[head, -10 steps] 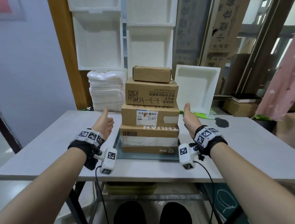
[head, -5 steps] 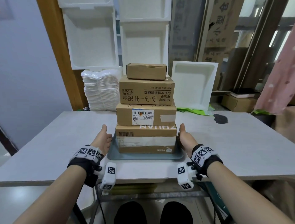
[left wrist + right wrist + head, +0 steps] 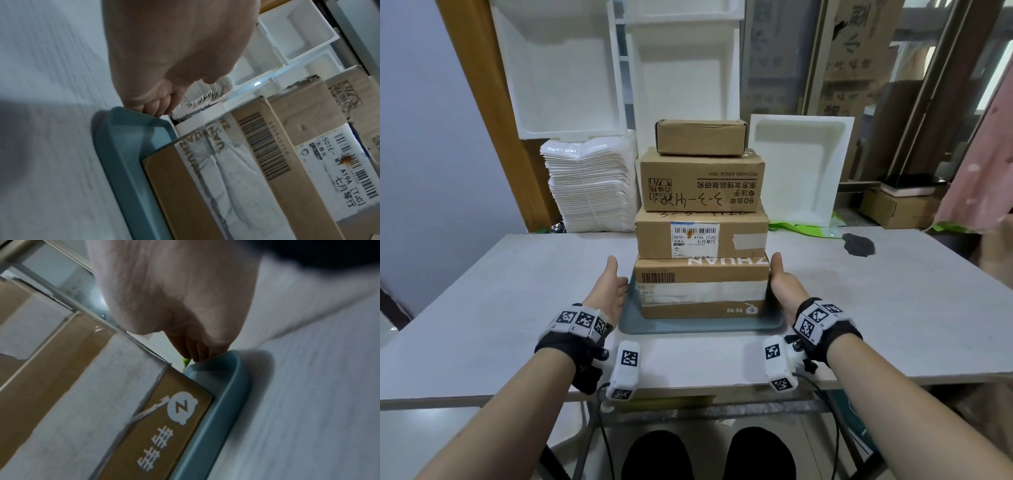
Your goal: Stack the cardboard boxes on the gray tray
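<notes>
A stack of several cardboard boxes stands on the gray-blue tray [image 3: 698, 327] on the table. The bottom box [image 3: 702, 291] is the widest, and a small plain box [image 3: 700, 137] sits on top. My left hand [image 3: 609, 291] lies along the tray's left side with its thumb up. In the left wrist view its straight fingers [image 3: 150, 105] touch the tray [image 3: 123, 154] rim near the far corner. My right hand [image 3: 782, 287] mirrors it on the right side, its fingers [image 3: 193, 350] against the tray [image 3: 222, 402] rim beside the bottom box [image 3: 164, 426].
White foam trays lean against the wall behind, one [image 3: 798, 168] just right of the stack. A pile of white sheets [image 3: 589, 188] stands at the back left. A dark stain [image 3: 858, 244] marks the table at the right. The table's front edge [image 3: 688, 380] is close to me.
Both hands have come down and toward me, from beside the middle boxes to the tray's sides. The stack has not shifted.
</notes>
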The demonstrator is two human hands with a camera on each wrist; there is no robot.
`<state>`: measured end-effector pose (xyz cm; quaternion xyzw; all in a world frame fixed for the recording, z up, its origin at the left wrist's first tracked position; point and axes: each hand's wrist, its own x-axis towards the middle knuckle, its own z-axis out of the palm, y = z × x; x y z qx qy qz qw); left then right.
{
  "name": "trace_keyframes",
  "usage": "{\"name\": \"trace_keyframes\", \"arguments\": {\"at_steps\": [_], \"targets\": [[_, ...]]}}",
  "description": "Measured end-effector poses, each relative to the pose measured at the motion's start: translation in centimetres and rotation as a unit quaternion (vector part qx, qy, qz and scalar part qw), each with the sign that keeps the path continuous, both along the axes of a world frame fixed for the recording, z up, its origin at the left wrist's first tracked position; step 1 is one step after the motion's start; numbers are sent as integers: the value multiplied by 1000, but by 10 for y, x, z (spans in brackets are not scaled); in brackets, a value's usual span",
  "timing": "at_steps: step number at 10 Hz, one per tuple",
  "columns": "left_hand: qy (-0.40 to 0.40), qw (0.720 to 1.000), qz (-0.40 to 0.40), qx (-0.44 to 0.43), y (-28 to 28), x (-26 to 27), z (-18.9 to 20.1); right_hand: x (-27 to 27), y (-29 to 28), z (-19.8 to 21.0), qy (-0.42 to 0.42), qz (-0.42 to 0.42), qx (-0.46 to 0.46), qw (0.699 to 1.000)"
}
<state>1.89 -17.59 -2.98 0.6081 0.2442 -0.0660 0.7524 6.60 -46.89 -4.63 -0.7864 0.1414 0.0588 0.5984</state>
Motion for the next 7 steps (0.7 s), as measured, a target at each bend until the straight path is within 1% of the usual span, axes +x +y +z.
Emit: {"name": "trace_keyframes", "arguments": {"at_steps": [1,4,5,6,7], "targets": [[1,1000,-3,-6,-4,5,-2,3,-5,-1,-7,5,-18,1000],[-3,1000,-1,-8,-7,11,-4,3,-7,-2,-14,-19,-29,999],[-15,1000,-15,13,-12,8,-1,0,-7,-2,-21,-9,-43,999],[-26,998,-27,58,-17,4,5,-7,-5,6,-31,-6,-88,996],[-36,995,-35,90,-14,5,12,-8,-10,18,-33,-21,-99,994]]}}
